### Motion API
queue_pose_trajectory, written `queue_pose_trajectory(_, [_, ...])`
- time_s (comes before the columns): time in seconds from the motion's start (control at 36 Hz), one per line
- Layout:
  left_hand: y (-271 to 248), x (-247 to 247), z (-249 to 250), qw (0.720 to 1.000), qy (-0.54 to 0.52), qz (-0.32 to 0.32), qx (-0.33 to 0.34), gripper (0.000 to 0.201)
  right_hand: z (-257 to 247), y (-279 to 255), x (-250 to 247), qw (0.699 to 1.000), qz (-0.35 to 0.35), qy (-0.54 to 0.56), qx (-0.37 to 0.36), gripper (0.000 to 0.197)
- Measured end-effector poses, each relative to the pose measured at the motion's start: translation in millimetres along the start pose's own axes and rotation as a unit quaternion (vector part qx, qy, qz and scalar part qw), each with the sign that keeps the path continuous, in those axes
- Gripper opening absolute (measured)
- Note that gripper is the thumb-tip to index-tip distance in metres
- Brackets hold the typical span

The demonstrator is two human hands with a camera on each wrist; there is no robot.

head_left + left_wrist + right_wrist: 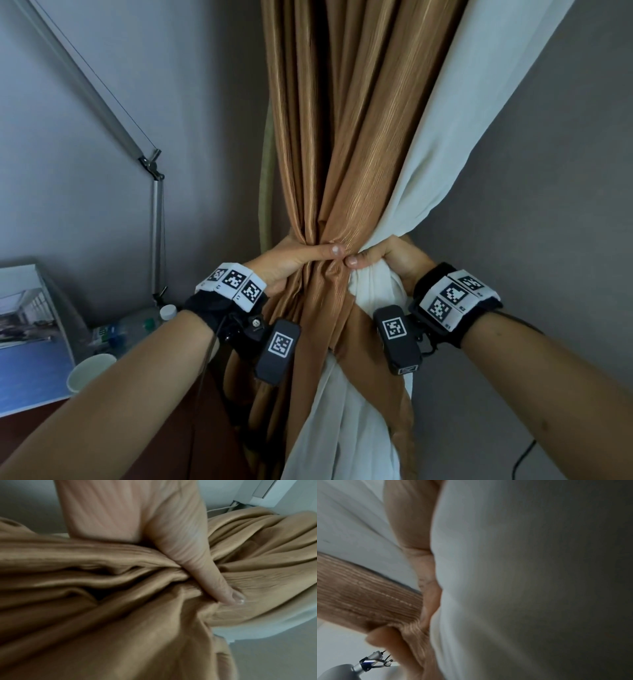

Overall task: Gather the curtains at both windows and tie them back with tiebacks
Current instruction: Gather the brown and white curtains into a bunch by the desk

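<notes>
A tan ribbed curtain (329,144) and a white sheer curtain (455,113) hang bunched together in the room's corner. My left hand (294,260) grips the tan folds from the left, thumb (325,251) across the front. My right hand (387,260) grips the white sheer from the right, its thumb tip meeting the left thumb at the bunch's waist. The left wrist view shows the thumb (223,586) pressed into tan folds (102,588). White cloth (522,574) fills the right wrist view, beside tan fabric (359,595). No tieback can be made out; the other fingers are hidden behind the cloth.
A metal swing-arm lamp (156,212) stands at the left wall. Below it a dark wood desk (41,435) carries a paper cup (89,371), plastic bottles (137,327) and a picture board (27,339). Grey walls close both sides. A black cable (522,459) lies at lower right.
</notes>
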State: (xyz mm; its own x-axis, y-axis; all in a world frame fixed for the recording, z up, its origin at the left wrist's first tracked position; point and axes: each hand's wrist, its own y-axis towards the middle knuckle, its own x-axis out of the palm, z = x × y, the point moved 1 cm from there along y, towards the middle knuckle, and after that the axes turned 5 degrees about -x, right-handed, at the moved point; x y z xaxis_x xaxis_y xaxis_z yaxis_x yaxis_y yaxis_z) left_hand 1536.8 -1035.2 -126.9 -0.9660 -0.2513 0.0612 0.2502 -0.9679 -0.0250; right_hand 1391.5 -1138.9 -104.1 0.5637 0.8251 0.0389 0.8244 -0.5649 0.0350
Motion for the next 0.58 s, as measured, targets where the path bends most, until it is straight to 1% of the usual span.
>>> queue_pose_trajectory(0.03, [-1.3,-2.1,1.7,1.0,0.0,0.007,-0.01,0.123,0.3,-0.8,0.0,1.0,-0.003,0.01,0.004,0.045])
queue_pose_trajectory(0.06, [-1.0,-5.7,2.4,1.0,-0.002,0.004,-0.013,0.127,0.4,-1.7,0.5,1.0,-0.004,0.016,0.006,0.047])
queue_pose_trajectory(0.11, [-0.1,-11.7,6.6,1.0,0.013,-0.021,-0.013,0.107,1.6,-2.2,2.9,0.999,-0.018,0.028,0.013,0.056])
queue_pose_trajectory(0.14, [-2.3,-13.4,10.2,0.999,0.022,-0.033,-0.019,0.101,2.4,-1.8,4.5,0.999,-0.028,0.032,0.018,0.058])
queue_pose_trajectory(0.19, [-7.0,-14.5,16.6,0.997,0.04,-0.052,-0.035,0.093,1.2,-3.5,6.4,0.998,-0.043,0.031,0.023,0.047])
queue_pose_trajectory(0.22, [-7.9,-15.8,18.2,0.995,0.053,-0.061,-0.051,0.083,0.6,-4.8,5.9,0.998,-0.051,0.031,0.023,0.039])
queue_pose_trajectory(0.25, [-10.2,-14.6,20.4,0.993,0.063,-0.071,-0.068,0.064,0.3,-5.8,5.0,0.997,-0.066,0.036,0.027,0.031])
queue_pose_trajectory(0.28, [-11.8,-13.6,21.5,0.992,0.061,-0.079,-0.083,0.042,-0.6,-6.8,5.4,0.996,-0.08,0.041,0.029,0.032])
queue_pose_trajectory(0.31, [-13.3,-12.3,23.4,0.991,0.053,-0.077,-0.092,0.029,-0.4,-7.0,5.1,0.995,-0.088,0.044,0.031,0.038])
queue_pose_trajectory(0.33, [-13.8,-11.4,24.1,0.991,0.041,-0.078,-0.096,0.029,0.0,-7.2,4.7,0.994,-0.093,0.044,0.035,0.041])
queue_pose_trajectory(0.36, [-14.7,-9.8,24.1,0.992,0.032,-0.079,-0.095,0.029,0.1,-7.1,4.8,0.994,-0.094,0.045,0.042,0.039])
queue_pose_trajectory(0.42, [-16.8,-7.2,23.0,0.994,0.013,-0.073,-0.085,0.026,-0.2,-7.0,8.3,0.993,-0.095,0.044,0.049,0.029])
queue_pose_trajectory(0.5, [-15.8,-7.1,19.6,0.995,-0.019,-0.061,-0.075,0.026,3.8,-5.5,12.5,0.995,-0.076,0.045,0.054,0.039])
queue_pose_trajectory(0.56, [-16.8,-7.4,17.7,0.997,-0.018,-0.044,-0.059,0.025,5.3,-4.8,13.8,0.995,-0.068,0.046,0.048,0.04])
queue_pose_trajectory(0.58, [-16.9,-8.0,17.3,0.998,-0.01,-0.038,-0.049,0.029,4.4,-5.2,14.7,0.995,-0.071,0.048,0.042,0.038])
